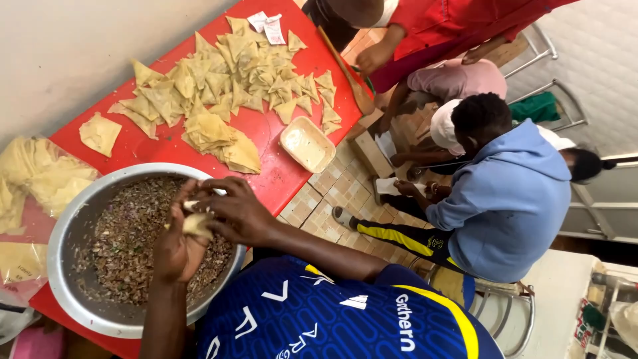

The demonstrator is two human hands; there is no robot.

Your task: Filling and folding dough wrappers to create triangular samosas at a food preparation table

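My left hand [174, 247] is cupped around a pale folded pastry pocket [197, 225] above the big metal bowl [70, 226]. Brown minced filling [126, 242] lies in the bowl. My right hand [236, 211] pinches the top edge of the same pocket, fingers bent over it. Both hands touch each other over the bowl's right side. On the red table [266, 143] beyond the bowl lies a heap of folded triangular pastries [232, 70].
A stack of pastry sheets [216, 136], a single sheet [100, 133] and a bag of sheets [36, 176] lie around the bowl. A white tray [307, 143] sits at the table's edge. Several people [505, 193] crouch on the tiled floor to the right.
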